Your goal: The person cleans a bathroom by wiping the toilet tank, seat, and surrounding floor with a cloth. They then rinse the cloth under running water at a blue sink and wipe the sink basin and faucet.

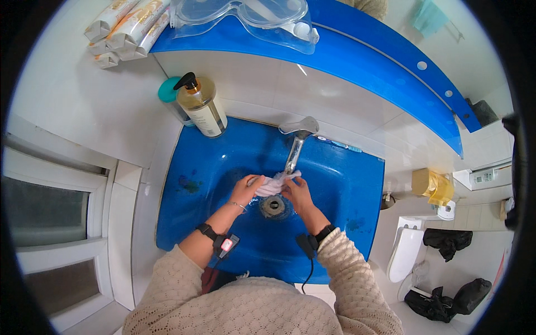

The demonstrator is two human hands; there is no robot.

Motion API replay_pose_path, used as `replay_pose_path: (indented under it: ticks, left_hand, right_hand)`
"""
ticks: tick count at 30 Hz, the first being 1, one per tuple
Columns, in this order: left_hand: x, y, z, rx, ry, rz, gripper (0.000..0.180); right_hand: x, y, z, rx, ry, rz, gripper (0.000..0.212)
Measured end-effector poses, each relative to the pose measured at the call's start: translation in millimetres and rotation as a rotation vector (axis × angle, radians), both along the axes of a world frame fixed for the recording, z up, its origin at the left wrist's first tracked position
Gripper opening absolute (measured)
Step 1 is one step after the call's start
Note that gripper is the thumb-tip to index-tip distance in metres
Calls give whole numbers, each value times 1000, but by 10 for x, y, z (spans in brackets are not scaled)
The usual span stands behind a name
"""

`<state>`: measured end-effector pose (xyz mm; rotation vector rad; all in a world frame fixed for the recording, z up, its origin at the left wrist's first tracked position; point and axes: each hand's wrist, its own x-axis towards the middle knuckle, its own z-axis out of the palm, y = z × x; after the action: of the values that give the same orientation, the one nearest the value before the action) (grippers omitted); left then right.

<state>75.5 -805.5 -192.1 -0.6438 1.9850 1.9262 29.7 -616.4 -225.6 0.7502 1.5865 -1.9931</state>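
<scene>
1. Two cream knit sleeves (352, 268), in from lower edge. Note black wrist device (227, 244) with red light on left forearm, second black device (306, 244) on right.
2. Left hand (243, 190): grasping left end of pale pink cloth (271, 186), thin bracelet (239, 207) at wrist. Right hand (298, 194): pinching right end of same cloth.
3. Cloth position: bunched between both hands, over blue basin (368, 184), just beyond round metal drain (274, 206), at mouth of chrome faucet (296, 146). Cannot tell whether touching spout.
4. Along back rim, right of faucet: see blue-and-white toothbrush (339, 144), lying flat.
5. At back left corner: see black-topped pump bottle (204, 111), just beside teal-lidded container (168, 90).
6. Higher, on curved blue shelf (385, 84): see clear goggles (245, 22). Near left end of shelf: several white-and-orange packets (131, 33), stacked.
7. Off to right, well apart from hands: see white toilet (406, 254), black bundle (472, 296) near it.
</scene>
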Motion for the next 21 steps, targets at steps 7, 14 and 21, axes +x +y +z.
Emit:
replay_pose_path:
  ticks: [7,14,21]
  left_hand:
    - [-57,112,-113,562,-113,76,43]
    - [-79,3,-119,142,-40,-45,41]
    - [-23,234,-72,187,250,269,33]
  right_hand:
    - [358,-79,200,217,374,432,42]
    - [324,14,280,509,707,388,25]
    - [299,191,41,387,343,167,31]
